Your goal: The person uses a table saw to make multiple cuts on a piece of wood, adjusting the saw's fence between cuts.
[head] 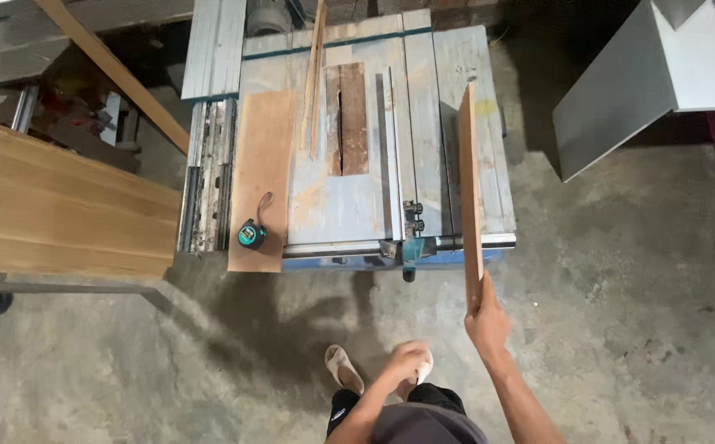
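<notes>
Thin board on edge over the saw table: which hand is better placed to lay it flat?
Right. The right hand already grips the thin board at its near end; the left hand hangs empty and blurred, nearer the body.

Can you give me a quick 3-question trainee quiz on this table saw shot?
1. True or false: the right hand grips the near end of the thin wooden board that stands on edge on the table saw.
2. What lies on the flat plywood sheet at the saw's left side? A) a hammer B) a tape measure C) a pencil
3. Fill in: the left hand holds ____.

Key
1. True. The board runs away from the person along the right part of the saw top.
2. B. The tape measure sits near the sheet's front end.
3. Nothing; it is blurred, low in front of the body, clear of the saw.
</notes>
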